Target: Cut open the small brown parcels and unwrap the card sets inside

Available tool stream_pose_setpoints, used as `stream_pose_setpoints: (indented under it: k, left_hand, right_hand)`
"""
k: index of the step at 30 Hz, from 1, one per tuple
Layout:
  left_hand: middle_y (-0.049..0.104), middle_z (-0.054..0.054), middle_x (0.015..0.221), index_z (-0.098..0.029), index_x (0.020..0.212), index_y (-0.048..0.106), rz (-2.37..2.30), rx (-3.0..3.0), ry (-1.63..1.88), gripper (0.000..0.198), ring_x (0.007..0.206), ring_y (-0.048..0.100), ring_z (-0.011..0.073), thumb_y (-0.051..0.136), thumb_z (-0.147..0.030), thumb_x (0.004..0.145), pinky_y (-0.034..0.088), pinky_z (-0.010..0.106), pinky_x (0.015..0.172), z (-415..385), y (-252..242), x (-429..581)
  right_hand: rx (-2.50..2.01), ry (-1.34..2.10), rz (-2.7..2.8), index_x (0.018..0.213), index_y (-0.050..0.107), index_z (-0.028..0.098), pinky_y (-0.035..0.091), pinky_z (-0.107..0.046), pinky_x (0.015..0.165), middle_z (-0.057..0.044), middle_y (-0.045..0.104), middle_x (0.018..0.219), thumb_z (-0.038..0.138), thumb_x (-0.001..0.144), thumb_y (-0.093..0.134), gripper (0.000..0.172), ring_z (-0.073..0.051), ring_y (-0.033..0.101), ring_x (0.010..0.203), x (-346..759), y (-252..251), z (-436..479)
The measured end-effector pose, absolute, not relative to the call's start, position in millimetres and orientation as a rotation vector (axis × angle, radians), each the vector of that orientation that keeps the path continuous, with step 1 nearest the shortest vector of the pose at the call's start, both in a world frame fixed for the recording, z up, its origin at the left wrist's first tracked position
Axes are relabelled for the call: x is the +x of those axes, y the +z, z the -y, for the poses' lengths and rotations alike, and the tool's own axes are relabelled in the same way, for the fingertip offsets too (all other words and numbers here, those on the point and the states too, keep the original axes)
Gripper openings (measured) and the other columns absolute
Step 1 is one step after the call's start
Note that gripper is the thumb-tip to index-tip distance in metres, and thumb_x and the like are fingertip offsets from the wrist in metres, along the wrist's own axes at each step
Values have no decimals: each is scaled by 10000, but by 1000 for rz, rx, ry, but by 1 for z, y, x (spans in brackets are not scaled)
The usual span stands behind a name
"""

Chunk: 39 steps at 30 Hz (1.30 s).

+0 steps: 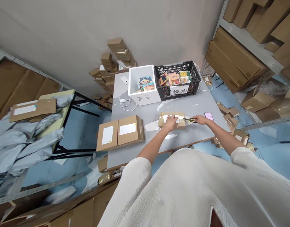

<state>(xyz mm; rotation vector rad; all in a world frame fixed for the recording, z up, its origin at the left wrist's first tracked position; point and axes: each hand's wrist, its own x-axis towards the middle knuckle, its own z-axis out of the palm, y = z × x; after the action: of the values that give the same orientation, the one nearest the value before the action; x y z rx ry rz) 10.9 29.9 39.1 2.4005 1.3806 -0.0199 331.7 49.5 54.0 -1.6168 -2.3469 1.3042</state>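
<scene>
A small taped cardboard box (162, 121) with a white label lies near the front of the grey table. My left hand (170, 122) rests on top of it, fingers spread over the label and pressing it down. My right hand (199, 119), at the box's right end, is closed around a slim yellow-and-black box cutter (190, 120). The cutter's tip reaches the box's right side; the exact contact is too small to make out. A phone (209, 116) with a lit screen lies just right of my right hand.
At the table's back stand a white foam box (145, 98) and a black plastic crate (159, 90), both holding books. Two labelled cartons (118, 138) sit at the left edge. A side table (70, 94) bears grey parcels (40, 138). Open cardboard boxes (260, 99) lie right.
</scene>
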Motion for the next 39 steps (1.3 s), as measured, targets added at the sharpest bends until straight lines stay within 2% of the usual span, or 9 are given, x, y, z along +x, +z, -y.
stream_pose_setpoints:
  k: [6, 10, 15, 21, 24, 28, 31, 35, 39]
  left_hand:
    - [587, 145, 1421, -237, 1458, 573, -1372, 2416, -1, 705, 1346, 624, 329, 872, -285, 822, 213, 546, 1370, -29, 37, 9]
    - [574, 140, 1433, -251, 1487, 552, -1393, 2415, 23, 698, 1340, 627, 326, 844, -298, 855, 235, 544, 1362, -26, 37, 10]
    - [551, 142, 1468, -259, 1508, 532, -1443, 2399, 48, 670, 1315, 643, 323, 805, -295, 897, 219, 563, 1359, -14, 36, 15]
    - [540, 134, 1470, -275, 1519, 528, -1537, 2367, 48, 658, 1230, 686, 314, 797, -281, 918, 141, 645, 1358, -2, 40, 22]
    - [549, 126, 1464, -294, 1520, 528, -1552, 2357, 14, 676, 1215, 696, 314, 814, -284, 907, 139, 652, 1354, -6, 42, 23]
    - [573, 155, 1464, -263, 1585, 492, -1543, 2365, 17, 769, 1290, 666, 343, 828, -322, 895, 184, 611, 1351, -12, 46, 22]
    - [595, 169, 1455, -250, 1664, 421, -1559, 2339, 118, 713, 1365, 618, 344, 679, -374, 1011, 325, 547, 1296, -15, 48, 22]
    - [565, 173, 1505, -250, 1671, 424, -1638, 2298, 217, 574, 1316, 646, 316, 466, -276, 1099, 462, 475, 1180, -26, 53, 23]
    - [501, 172, 1606, -252, 1617, 478, -1690, 2242, 221, 543, 1357, 617, 339, 474, -230, 1074, 505, 469, 1124, -37, 53, 23]
  right_hand:
    - [-1714, 1538, 2025, 1192, 813, 222, 444, -249, 590, -13, 689, 778, 484, 922, 676, 401, -156, 549, 625, 343, 48, -29]
    - [-1739, 1442, 1978, 1213, 821, 204, 447, -236, 584, -8, 693, 801, 458, 946, 636, 412, -142, 549, 615, 333, 46, -24]
    - [-1715, 1478, 1944, 1316, 804, 187, 432, -239, 530, 7, 667, 702, 434, 951, 625, 476, -144, 524, 558, 336, 46, -23]
    - [-1678, 1537, 1894, 1276, 816, 200, 413, -220, 500, 17, 665, 682, 433, 918, 682, 447, -129, 517, 545, 330, 47, -23]
    - [-1614, 1544, 1896, 1186, 816, 205, 419, -220, 510, 13, 685, 715, 411, 929, 671, 360, -134, 537, 579, 319, 48, -22]
    - [-1694, 1512, 1796, 1063, 749, 195, 447, -219, 540, -1, 700, 743, 399, 944, 667, 249, -149, 598, 622, 323, 54, -23]
    - [-1737, 1528, 1645, 1171, 668, 215, 473, -218, 547, -24, 753, 875, 420, 975, 643, 284, -169, 686, 682, 331, 61, -20]
    - [-1661, 1465, 1688, 1314, 605, 239, 545, -255, 638, -47, 798, 1049, 458, 1041, 573, 352, -185, 725, 765, 328, 68, -12]
    - [-1610, 1160, 1960, 1361, 678, 241, 590, -353, 925, -81, 803, 1194, 468, 1095, 525, 382, -241, 745, 1024, 317, 66, -4]
